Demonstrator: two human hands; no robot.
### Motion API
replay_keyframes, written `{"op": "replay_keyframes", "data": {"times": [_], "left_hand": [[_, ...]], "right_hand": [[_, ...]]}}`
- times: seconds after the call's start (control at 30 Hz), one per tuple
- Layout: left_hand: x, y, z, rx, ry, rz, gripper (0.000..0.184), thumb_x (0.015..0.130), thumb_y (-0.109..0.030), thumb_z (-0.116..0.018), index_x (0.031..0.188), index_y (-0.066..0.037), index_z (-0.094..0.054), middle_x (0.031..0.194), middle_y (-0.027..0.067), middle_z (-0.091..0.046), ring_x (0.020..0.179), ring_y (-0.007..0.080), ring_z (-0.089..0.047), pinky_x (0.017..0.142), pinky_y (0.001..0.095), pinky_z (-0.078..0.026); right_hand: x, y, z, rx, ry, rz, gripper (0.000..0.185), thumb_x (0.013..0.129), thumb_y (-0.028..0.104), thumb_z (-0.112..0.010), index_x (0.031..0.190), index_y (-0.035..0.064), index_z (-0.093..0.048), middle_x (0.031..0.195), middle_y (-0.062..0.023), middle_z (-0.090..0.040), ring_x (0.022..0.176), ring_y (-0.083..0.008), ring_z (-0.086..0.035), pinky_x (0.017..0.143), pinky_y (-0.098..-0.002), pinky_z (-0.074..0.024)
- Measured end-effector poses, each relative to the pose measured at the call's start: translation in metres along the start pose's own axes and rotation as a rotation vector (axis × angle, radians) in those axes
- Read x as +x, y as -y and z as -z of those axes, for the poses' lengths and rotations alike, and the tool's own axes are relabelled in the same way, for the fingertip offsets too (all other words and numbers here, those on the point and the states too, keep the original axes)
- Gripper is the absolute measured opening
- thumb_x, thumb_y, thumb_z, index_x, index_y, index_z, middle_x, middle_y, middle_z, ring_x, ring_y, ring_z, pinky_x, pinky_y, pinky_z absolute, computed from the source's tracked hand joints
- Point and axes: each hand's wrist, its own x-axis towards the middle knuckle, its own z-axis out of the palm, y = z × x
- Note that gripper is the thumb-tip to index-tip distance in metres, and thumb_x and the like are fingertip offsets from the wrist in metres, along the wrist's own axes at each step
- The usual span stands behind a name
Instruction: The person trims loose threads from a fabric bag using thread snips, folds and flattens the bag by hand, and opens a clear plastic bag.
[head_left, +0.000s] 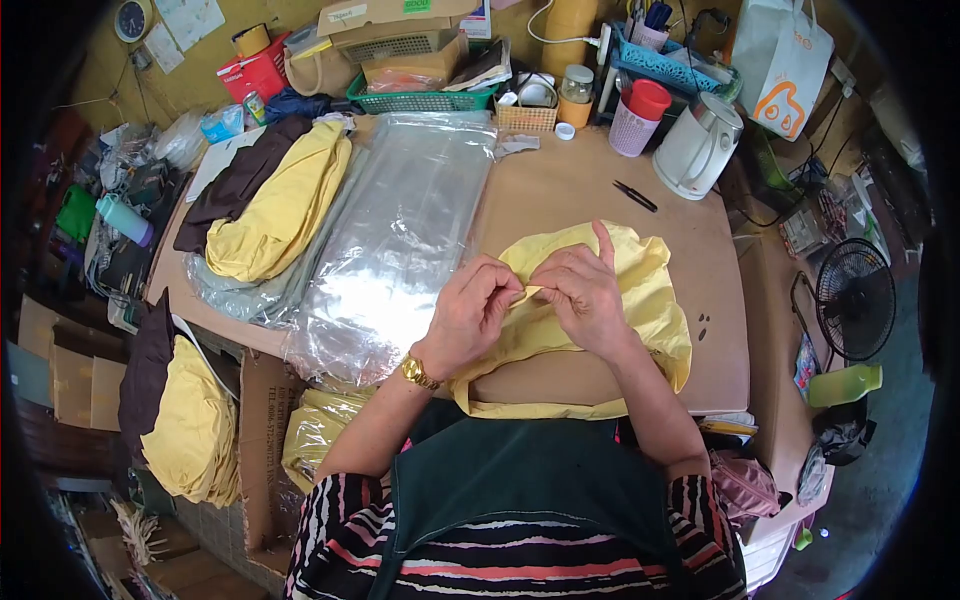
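A yellow cloth piece (650, 290) lies in loose folds on the brown tabletop (590, 190). Its lower band loops toward my body, and bare tabletop shows through the gap. My left hand (468, 308), with a gold watch (418, 372) at the wrist, pinches the cloth's edge between thumb and fingers. Right beside it, my right hand (582, 300) pinches the same edge, one finger sticking up. The fingertips almost meet, and any small detail between them is hidden. Beyond the cloth lies a slim black tool (635, 196), perhaps thread snips.
Clear plastic bags (395, 230) are stacked left of my hands. Folded yellow cloths (282, 205) lie farther left, beside dark ones (243, 180). A white kettle (697, 148) and a pink holder (637, 120) stand at the back right. A black fan (855, 298) is at far right.
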Motion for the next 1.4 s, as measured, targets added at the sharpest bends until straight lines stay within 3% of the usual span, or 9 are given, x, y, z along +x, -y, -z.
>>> {"op": "replay_keyframes", "data": {"times": [0.23,0.4,0.47,0.53,0.57,0.7,0.87,1.17,1.4], "left_hand": [[-0.01,0.006,-0.013,-0.185,-0.078,0.226,0.006,0.091,-0.001,-0.06,0.091,-0.001,-0.055,0.084,0.0067,-0.056,0.072,0.0152,-0.054,0.065,0.028,-0.045],[-0.008,0.009,-0.018,-0.806,-0.24,0.487,0.012,0.099,-0.014,-0.055,0.097,-0.003,-0.055,0.087,-0.0012,-0.053,0.079,0.0067,-0.051,0.076,0.0218,-0.042],[0.0,0.005,-0.007,-0.745,-0.259,0.393,0.01,0.094,-0.012,-0.062,0.099,-0.003,-0.061,0.087,0.0012,-0.06,0.079,0.0102,-0.054,0.078,0.0237,-0.042],[0.007,0.004,0.008,-0.001,0.057,0.041,0.009,0.087,-0.007,-0.068,0.095,-0.005,-0.069,0.086,0.004,-0.067,0.079,0.0157,-0.059,0.08,0.0272,-0.044],[0.01,-0.002,0.009,0.017,-0.006,0.069,0.012,0.08,-0.002,-0.07,0.09,-0.007,-0.074,0.084,0.0063,-0.07,0.079,0.0207,-0.062,0.08,0.0303,-0.045],[0.01,0.022,0.021,-0.032,-0.086,0.138,0.012,0.08,0.0,-0.07,0.09,-0.005,-0.073,0.083,0.0054,-0.071,0.077,0.0176,-0.064,0.076,0.0297,-0.047],[0.004,0.081,0.025,-0.191,-0.237,0.629,0.01,0.081,0.0,-0.072,0.091,0.001,-0.07,0.086,0.0037,-0.07,0.072,0.0076,-0.061,0.068,0.0223,-0.05],[0.001,0.129,0.024,-0.224,-0.231,0.679,0.018,0.081,-0.011,-0.078,0.073,-0.001,-0.066,0.064,-0.005,-0.056,0.058,0.0029,-0.042,0.054,0.0204,-0.037],[0.017,0.119,0.036,-0.271,-0.173,0.686,0.024,0.086,-0.012,-0.073,0.068,0.0,-0.061,0.07,-0.0023,-0.063,0.064,0.004,-0.051,0.06,0.0206,-0.043]], "right_hand": [[0.0,-0.001,-0.003,0.036,-0.034,-0.025,0.011,0.073,0.005,-0.076,0.078,0.0114,-0.069,0.081,0.0005,-0.065,0.084,-0.0176,-0.061,0.114,-0.0525,-0.0193],[0.001,-0.002,0.001,0.066,-0.021,-0.012,0.009,0.075,0.007,-0.076,0.08,0.0096,-0.069,0.076,-0.0014,-0.063,0.078,-0.0196,-0.06,0.11,-0.0502,-0.0264],[0.003,-0.001,0.0,0.086,-0.01,-0.023,0.009,0.074,0.008,-0.077,0.08,0.0087,-0.069,0.075,-0.0031,-0.063,0.078,-0.0213,-0.061,0.107,-0.0485,-0.0306],[0.005,-0.008,0.004,0.098,0.001,-0.033,0.01,0.074,0.01,-0.077,0.081,0.0077,-0.069,0.074,-0.0047,-0.063,0.077,-0.023,-0.061,0.103,-0.0468,-0.0348],[0.009,-0.019,0.008,0.128,0.094,-0.039,0.014,0.073,0.013,-0.078,0.082,0.0067,-0.069,0.075,-0.0064,-0.063,0.078,-0.0249,-0.061,0.097,-0.0448,-0.0388],[0.009,-0.107,0.052,-0.133,0.356,-0.161,0.028,0.073,0.02,-0.08,0.091,0.0019,-0.068,0.081,-0.0104,-0.068,0.079,-0.0282,-0.064,0.076,-0.0387,-0.0498],[-0.019,-0.174,0.076,0.247,0.279,-0.741,0.021,0.081,0.015,-0.075,0.092,-0.0011,-0.068,0.074,-0.002,-0.065,0.069,-0.0089,-0.057,0.062,-0.0264,-0.0465],[-0.041,-0.182,0.048,0.09,-0.105,-0.697,0.024,0.083,0.015,-0.074,0.074,-0.0016,-0.061,0.059,0.0014,-0.053,0.055,-0.0066,-0.042,0.049,-0.0277,-0.0357],[-0.046,-0.175,0.06,0.454,0.065,-0.791,0.017,0.083,0.012,-0.073,0.076,0.0016,-0.062,0.069,0.0023,-0.058,0.063,-0.006,-0.047,0.057,-0.0249,-0.0402]]}}
